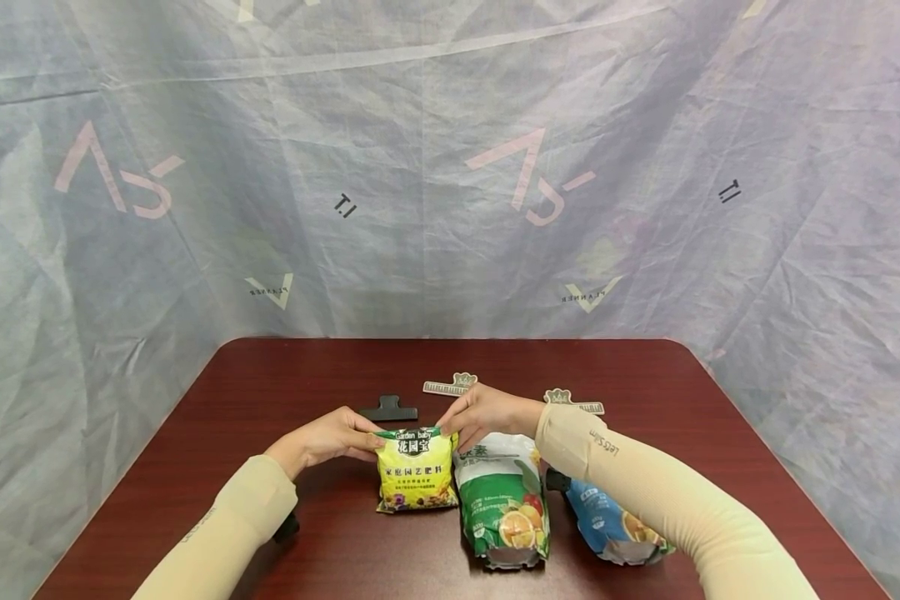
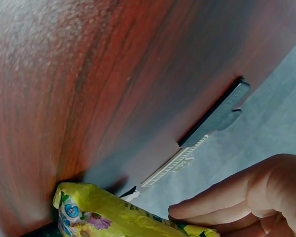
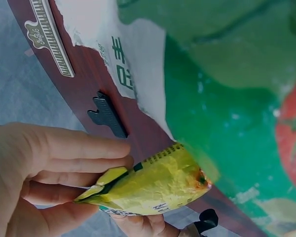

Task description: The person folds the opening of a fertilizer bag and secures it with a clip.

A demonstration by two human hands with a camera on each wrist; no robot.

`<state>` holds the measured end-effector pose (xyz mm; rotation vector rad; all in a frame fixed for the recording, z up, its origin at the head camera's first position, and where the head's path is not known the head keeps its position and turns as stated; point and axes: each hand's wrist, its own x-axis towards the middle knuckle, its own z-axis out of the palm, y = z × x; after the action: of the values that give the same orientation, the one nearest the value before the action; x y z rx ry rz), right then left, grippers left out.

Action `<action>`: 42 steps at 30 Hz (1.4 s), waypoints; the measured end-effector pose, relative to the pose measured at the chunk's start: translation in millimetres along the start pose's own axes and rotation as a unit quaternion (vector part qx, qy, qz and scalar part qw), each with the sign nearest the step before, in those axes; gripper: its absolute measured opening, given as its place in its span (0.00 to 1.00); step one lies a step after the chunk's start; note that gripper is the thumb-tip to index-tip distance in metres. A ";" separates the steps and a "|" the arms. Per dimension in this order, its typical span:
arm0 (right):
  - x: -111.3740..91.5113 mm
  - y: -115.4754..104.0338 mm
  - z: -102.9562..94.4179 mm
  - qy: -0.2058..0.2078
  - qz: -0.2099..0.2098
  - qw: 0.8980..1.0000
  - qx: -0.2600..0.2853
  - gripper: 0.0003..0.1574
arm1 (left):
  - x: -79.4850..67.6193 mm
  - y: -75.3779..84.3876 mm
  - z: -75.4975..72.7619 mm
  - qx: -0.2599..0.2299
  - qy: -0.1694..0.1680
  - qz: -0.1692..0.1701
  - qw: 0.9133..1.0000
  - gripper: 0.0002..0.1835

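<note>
A small yellow fertilizer bag (image 1: 417, 477), with "Garden baby" on its dark label, faces the head camera near the middle of the table. My left hand (image 1: 332, 437) pinches its upper left corner. At the upper right corner, my right hand (image 1: 487, 412) holds the bag between thumb and fingers. The right wrist view shows the folded top edge of the yellow bag (image 3: 158, 185) within those fingers. Directly right of it lies a larger green and white bag (image 1: 501, 508) with fruit pictures. In the left wrist view, the left fingers (image 2: 212, 197) reach over the bag's top.
Behind the hands lie a black clip (image 1: 390, 409) and two cream clips with piano-key patterns, one left (image 1: 451, 385) and one right (image 1: 573, 402). A blue bag (image 1: 607, 521) lies partly under the right forearm. Grey printed cloth (image 1: 420, 250) hangs behind the dark red table (image 1: 330, 550).
</note>
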<state>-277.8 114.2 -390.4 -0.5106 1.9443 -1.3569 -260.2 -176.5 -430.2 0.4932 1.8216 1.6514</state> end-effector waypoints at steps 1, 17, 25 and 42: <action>-0.5 -0.2 0.0 0.000 0.000 1.000 0.001 0.15 | 0.3 -0.1 -0.2 0.001 -0.002 0.002 1.000 0.14; 0.5 3.0 0.9 0.006 0.003 1.000 0.000 0.13 | 12.0 14.5 -6.2 0.033 0.029 -0.024 0.999 0.21; -1.2 1.3 1.1 0.003 -0.002 1.000 0.000 0.13 | 26.2 23.5 -26.1 0.082 0.116 -0.002 0.990 0.24; -0.2 3.5 1.2 0.008 -0.006 1.000 -0.001 0.13 | 53.3 28.4 -21.1 0.469 0.153 0.018 0.870 0.15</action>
<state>-276.6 114.8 -393.9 -0.5156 1.9580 -1.3707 -317.2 -153.5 -412.4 0.6793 2.8270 0.7678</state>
